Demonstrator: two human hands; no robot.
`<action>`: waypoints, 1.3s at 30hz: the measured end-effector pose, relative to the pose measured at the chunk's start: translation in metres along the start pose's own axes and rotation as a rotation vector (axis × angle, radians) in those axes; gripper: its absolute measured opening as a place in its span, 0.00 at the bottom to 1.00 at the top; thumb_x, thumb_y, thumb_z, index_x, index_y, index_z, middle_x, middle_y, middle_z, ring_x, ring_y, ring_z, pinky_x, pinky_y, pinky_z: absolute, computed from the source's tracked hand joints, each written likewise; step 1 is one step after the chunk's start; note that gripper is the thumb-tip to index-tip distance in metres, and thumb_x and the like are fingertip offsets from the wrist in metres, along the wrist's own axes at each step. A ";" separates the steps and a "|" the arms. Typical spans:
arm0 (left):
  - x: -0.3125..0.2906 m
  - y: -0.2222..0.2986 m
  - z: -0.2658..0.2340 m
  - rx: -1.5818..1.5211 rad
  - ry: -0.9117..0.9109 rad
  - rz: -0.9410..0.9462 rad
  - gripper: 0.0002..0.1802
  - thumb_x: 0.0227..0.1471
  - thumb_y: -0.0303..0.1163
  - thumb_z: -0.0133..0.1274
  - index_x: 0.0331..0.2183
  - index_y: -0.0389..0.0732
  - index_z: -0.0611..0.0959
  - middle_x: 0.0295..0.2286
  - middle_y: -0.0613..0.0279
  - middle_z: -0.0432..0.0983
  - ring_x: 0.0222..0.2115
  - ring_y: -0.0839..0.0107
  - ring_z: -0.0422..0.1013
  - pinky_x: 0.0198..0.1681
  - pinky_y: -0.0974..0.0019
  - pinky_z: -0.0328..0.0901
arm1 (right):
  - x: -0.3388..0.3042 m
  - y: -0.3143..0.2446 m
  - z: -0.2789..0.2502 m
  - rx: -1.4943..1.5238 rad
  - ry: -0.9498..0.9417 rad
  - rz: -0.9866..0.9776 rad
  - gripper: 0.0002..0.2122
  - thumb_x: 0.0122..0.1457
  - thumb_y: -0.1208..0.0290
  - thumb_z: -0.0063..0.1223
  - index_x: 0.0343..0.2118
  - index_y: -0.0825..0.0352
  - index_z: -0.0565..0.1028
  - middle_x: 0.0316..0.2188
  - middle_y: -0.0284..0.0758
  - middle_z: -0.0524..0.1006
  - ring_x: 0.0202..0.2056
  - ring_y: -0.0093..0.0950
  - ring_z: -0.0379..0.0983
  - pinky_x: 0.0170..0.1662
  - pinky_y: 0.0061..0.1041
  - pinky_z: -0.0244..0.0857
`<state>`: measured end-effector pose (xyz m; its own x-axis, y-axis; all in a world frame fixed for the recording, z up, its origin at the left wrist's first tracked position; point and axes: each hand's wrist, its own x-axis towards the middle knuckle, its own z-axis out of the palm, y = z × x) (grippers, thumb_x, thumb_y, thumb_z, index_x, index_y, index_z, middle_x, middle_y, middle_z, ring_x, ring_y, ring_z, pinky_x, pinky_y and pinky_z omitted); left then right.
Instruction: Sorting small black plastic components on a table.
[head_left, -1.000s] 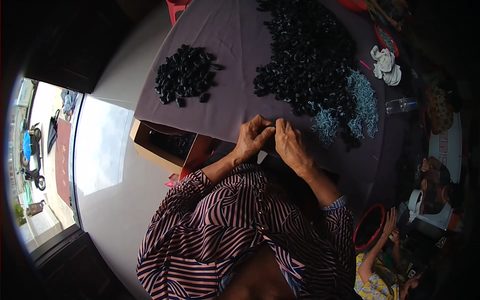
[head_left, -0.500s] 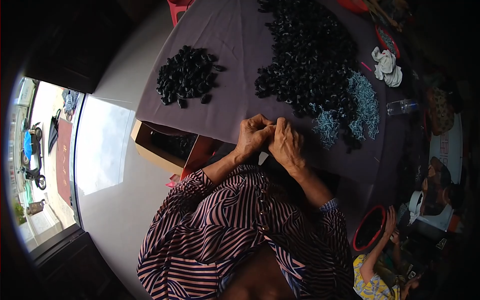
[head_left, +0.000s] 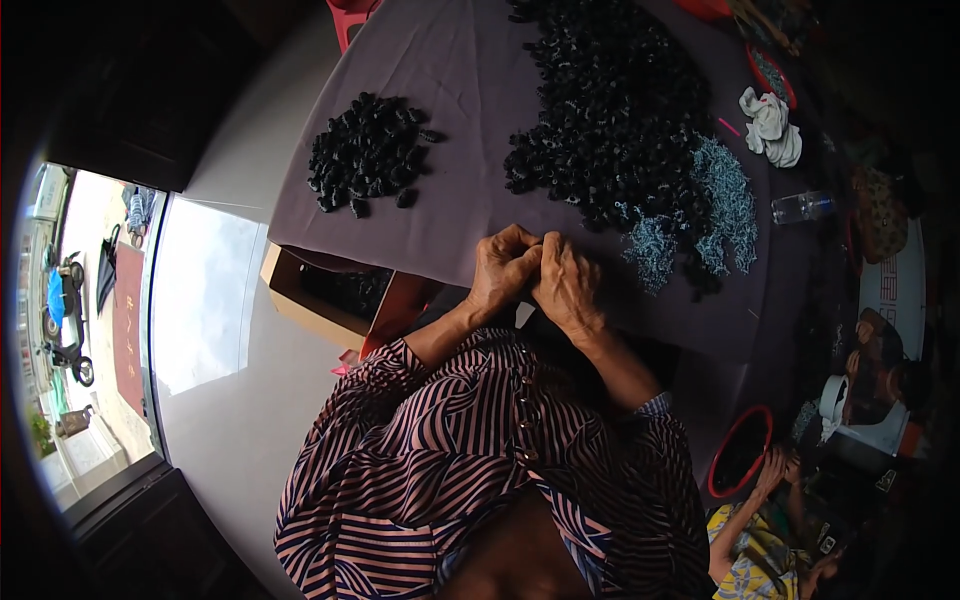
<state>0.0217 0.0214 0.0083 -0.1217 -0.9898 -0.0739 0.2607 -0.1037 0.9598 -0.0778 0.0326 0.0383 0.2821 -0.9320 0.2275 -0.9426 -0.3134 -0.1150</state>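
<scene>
Pieces (head_left: 610, 130), black — long axes every way

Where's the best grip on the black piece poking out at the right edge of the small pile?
Probably pinch the black piece across its long sides near the right-hand end, coming from above and the right: it looks longer than wide, and that end points away from the small pile over the tablecloth.

White glare on floor (head_left: 205, 300) (dark rim)
</scene>
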 end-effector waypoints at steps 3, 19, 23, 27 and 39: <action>0.000 -0.001 -0.002 -0.016 -0.001 -0.025 0.05 0.38 0.25 0.48 0.19 0.32 0.71 0.17 0.65 0.68 0.18 0.83 0.61 0.20 0.80 0.58 | -0.001 0.006 0.006 0.142 0.034 -0.037 0.10 0.40 0.76 0.45 0.27 0.70 0.60 0.17 0.38 0.65 0.19 0.30 0.65 0.20 0.22 0.60; -0.005 0.009 -0.004 -0.281 -0.047 -0.131 0.04 0.40 0.26 0.48 0.22 0.36 0.70 0.17 0.68 0.67 0.18 0.84 0.61 0.21 0.82 0.57 | -0.010 0.043 0.005 0.404 0.271 0.087 0.06 0.45 0.81 0.41 0.29 0.70 0.65 0.22 0.38 0.66 0.24 0.30 0.65 0.24 0.20 0.60; -0.004 -0.002 -0.008 -0.208 -0.091 -0.085 0.05 0.40 0.26 0.48 0.21 0.36 0.69 0.17 0.69 0.66 0.18 0.85 0.60 0.20 0.82 0.56 | -0.007 0.035 0.013 0.385 0.177 0.032 0.05 0.46 0.81 0.40 0.29 0.71 0.63 0.24 0.40 0.62 0.24 0.33 0.63 0.26 0.25 0.59; -0.008 -0.004 -0.009 -0.088 -0.109 -0.017 0.06 0.40 0.28 0.48 0.22 0.35 0.69 0.16 0.70 0.65 0.17 0.85 0.58 0.18 0.81 0.55 | -0.010 0.039 0.015 0.318 0.212 0.031 0.02 0.47 0.79 0.39 0.25 0.70 0.61 0.21 0.39 0.62 0.23 0.34 0.61 0.26 0.26 0.56; 0.056 0.019 -0.101 1.375 0.389 0.776 0.10 0.34 0.22 0.45 0.27 0.39 0.70 0.23 0.60 0.64 0.24 0.65 0.60 0.27 0.69 0.58 | -0.011 0.040 0.026 0.455 0.325 0.115 0.04 0.48 0.78 0.39 0.27 0.71 0.61 0.20 0.39 0.66 0.21 0.30 0.65 0.23 0.20 0.60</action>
<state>0.1168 -0.0458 -0.0046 -0.0844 -0.7453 0.6614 -0.8905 0.3542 0.2856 -0.1140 0.0252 0.0065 0.0452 -0.8835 0.4663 -0.7716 -0.3273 -0.5454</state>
